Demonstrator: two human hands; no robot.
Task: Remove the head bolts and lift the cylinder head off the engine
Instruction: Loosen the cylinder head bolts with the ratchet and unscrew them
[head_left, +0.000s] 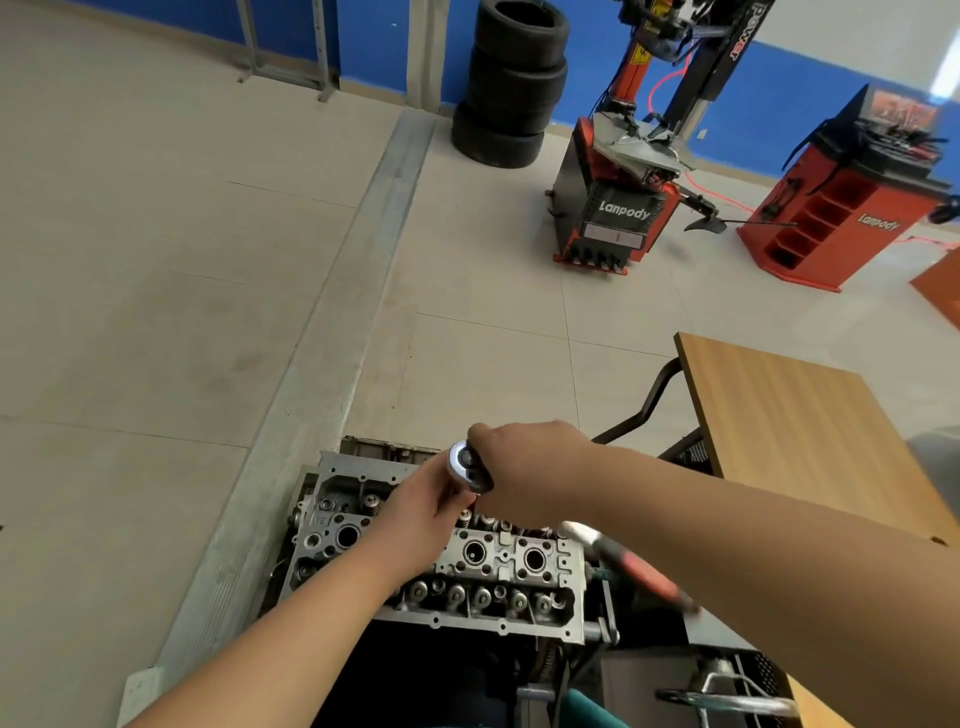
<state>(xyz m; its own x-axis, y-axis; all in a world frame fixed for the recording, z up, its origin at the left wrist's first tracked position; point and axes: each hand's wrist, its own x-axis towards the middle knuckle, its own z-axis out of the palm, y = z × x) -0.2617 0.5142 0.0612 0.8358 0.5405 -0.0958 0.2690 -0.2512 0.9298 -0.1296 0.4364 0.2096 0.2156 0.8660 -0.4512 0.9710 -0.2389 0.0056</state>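
The grey aluminium cylinder head (498, 564) lies flat on the engine at bottom centre, with its valve springs and spark plug wells exposed. A ratchet wrench stands over its far side, chrome head (464, 464) up. The wrench's red and black handle (647, 574) runs down to the right, blurred, under my right forearm. My right hand (535, 470) grips the wrench just behind its head. My left hand (423, 512) curls around the shaft below the ratchet head, hiding the socket and the bolt.
A wooden table (810, 441) stands close on the right. Farther off are a stack of tyres (511, 88), a tyre changer (621, 208) and a red wheel balancer (841, 208). A metal floor rail (322, 364) runs past on the left. A chrome bar (727, 701) lies at bottom right.
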